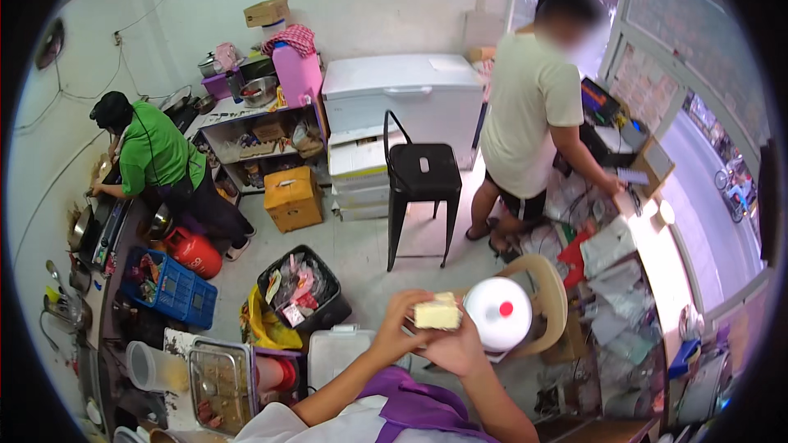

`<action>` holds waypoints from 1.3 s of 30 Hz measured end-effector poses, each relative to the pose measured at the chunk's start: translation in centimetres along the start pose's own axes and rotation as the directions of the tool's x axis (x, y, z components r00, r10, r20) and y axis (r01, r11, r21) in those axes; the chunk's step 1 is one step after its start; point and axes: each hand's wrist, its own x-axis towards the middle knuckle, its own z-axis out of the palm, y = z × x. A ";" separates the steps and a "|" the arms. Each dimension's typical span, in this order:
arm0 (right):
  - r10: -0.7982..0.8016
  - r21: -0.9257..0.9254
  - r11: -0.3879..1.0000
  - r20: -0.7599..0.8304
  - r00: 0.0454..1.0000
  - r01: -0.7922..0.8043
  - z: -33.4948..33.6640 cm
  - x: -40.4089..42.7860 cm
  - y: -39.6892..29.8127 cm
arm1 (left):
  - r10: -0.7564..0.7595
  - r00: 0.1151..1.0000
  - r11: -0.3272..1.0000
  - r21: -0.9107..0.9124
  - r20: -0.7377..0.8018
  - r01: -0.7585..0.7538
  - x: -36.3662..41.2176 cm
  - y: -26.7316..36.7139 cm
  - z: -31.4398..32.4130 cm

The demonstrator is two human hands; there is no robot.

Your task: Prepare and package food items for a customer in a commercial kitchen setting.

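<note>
A small pale yellow block (437, 314), its exact kind unclear, is held up in front of my body. My left hand (399, 321) grips it from the left side, thumb below and fingers over the edge. Under its right side is my right hand (457, 346), with fingers curled against the block. Just right of the hands stands a round white container with a red cap (497, 314), by a beige plastic chair (554, 301). Below my wrists are a purple apron (425, 406) and a white shirt.
A black bin (335, 304) full of wrappers stands ahead-left. Beyond it are a black metal stool (425, 166), a cardboard box (293, 200) and a white chest freezer (403, 104). One person in green (163, 141) leans over a stove; another (529, 98) stands at the right counter.
</note>
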 end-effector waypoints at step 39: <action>-0.801 -0.808 -0.479 0.241 0.548 -0.344 -6.2 57.8 -28.8 | 0.049 0.064 0.977 0.034 -0.997 -0.212 10.2 6.3 -28.9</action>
